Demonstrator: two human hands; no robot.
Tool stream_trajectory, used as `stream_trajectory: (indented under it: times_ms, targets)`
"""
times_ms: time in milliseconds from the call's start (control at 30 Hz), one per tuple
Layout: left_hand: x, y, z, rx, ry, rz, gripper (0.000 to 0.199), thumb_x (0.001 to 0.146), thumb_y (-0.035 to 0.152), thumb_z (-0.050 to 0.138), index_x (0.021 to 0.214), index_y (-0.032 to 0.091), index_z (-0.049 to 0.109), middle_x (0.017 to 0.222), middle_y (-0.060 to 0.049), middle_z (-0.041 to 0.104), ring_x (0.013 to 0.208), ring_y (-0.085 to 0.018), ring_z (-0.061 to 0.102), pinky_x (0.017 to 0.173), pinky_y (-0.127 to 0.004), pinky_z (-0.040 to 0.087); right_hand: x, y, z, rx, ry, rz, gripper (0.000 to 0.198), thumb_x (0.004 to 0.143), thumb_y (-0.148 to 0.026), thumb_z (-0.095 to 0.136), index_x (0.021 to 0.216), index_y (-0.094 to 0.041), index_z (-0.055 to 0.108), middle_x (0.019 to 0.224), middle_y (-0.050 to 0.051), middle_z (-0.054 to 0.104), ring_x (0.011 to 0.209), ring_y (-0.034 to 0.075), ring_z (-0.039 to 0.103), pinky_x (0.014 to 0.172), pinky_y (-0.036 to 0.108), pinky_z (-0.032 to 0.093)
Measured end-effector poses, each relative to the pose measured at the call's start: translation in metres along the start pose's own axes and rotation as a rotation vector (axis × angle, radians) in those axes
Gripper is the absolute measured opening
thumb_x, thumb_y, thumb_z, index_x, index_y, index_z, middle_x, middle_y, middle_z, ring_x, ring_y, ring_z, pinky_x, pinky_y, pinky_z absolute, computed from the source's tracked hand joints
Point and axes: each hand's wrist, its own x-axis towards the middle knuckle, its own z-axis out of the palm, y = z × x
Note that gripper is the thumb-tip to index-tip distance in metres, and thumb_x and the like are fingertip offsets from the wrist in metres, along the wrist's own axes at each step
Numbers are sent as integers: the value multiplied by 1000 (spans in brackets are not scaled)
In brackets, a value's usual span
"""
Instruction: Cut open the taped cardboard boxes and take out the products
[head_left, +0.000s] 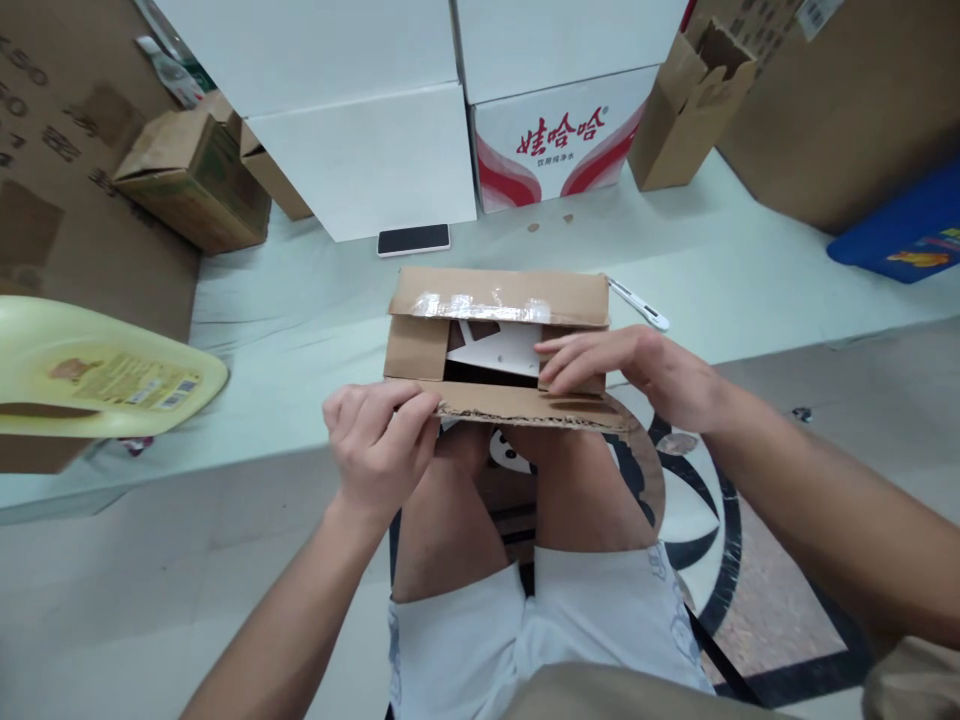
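A brown cardboard box (498,292) sits at the near edge of the table, its top flaps parted. Clear tape strips cling to the far flap. Inside lies a white flat piece (499,348) with cut-out shapes; what lies under it is hidden in shadow. My left hand (382,430) pinches the left corner of the near flap, which has a torn edge. My right hand (630,370) rests over the box's right side flap, fingers stretched out and touching it near the opening. A white utility knife (637,304) lies just right of the box.
Behind the box lies a phone (413,240), before stacked white cartons (367,160). Small cardboard boxes stand at left (196,180) and right (690,110). A yellow jug (105,370) occupies the left edge, a blue container (904,225) the right.
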Motion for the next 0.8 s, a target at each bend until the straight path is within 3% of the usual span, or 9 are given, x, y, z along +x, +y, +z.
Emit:
stream_trajectory:
  times_ms: [133, 267, 367, 467, 533, 600, 700, 800]
  targets:
    - [-10, 6, 4, 17, 40, 4, 19, 91, 16, 61, 97, 33, 67, 89, -3, 76, 84, -25, 71, 79, -46, 51, 19, 5, -7, -303, -109, 36, 38, 105, -42, 46, 117, -26, 79, 133, 7, 74, 127, 26, 68, 108, 44, 53]
    - [-3, 11, -15, -23, 4, 50, 15, 93, 19, 59, 97, 29, 69, 94, -4, 79, 87, -24, 73, 77, -42, 53, 30, 23, -3, -590, -137, 32, 35, 98, -39, 55, 124, -28, 76, 144, 7, 68, 123, 28, 69, 96, 40, 54]
    - [28, 7, -45, -93, -209, -20, 21, 99, 28, 51, 100, 26, 72, 94, -4, 80, 81, -22, 73, 76, -37, 54, 34, 36, -2, -651, -104, 20, 30, 97, -38, 53, 107, -27, 79, 140, 5, 71, 118, 28, 71, 91, 39, 51]
    - [80, 0, -62, -160, -615, -100, 31, 99, 35, 45, 99, 28, 75, 71, 2, 75, 56, -17, 63, 57, -30, 45, 36, 43, -1, -646, -81, -11, 31, 96, -36, 50, 87, -24, 77, 134, 5, 74, 110, 26, 73, 84, 38, 50]
    - [112, 0, -57, -210, -882, -30, 31, 94, 30, 47, 103, 30, 77, 70, 3, 72, 59, -17, 63, 58, -28, 44, 36, 44, -1, -644, -71, -51, 32, 96, -35, 49, 80, -23, 73, 131, 5, 76, 107, 26, 72, 85, 38, 49]
    - [133, 5, -41, -308, -1015, 121, 33, 91, 23, 49, 106, 31, 77, 83, 1, 76, 71, -17, 67, 66, -27, 48, 34, 44, 0, -641, -53, -78, 31, 97, -36, 47, 82, -24, 73, 129, 6, 76, 108, 26, 72, 88, 40, 49]
    - [138, 13, -13, -398, -974, 287, 36, 89, 17, 49, 109, 30, 76, 116, -2, 73, 101, -19, 69, 86, -28, 51, 30, 45, 0, -624, -39, -86, 31, 98, -38, 45, 90, -25, 72, 127, 6, 74, 110, 26, 70, 96, 43, 50]
    - [131, 9, 3, -263, -900, 281, 27, 87, 22, 57, 109, 26, 74, 122, -7, 68, 112, -24, 65, 91, -32, 50, 27, 43, -3, -556, -6, -116, 31, 99, -41, 44, 93, -27, 71, 121, 6, 73, 127, 28, 64, 108, 47, 49]
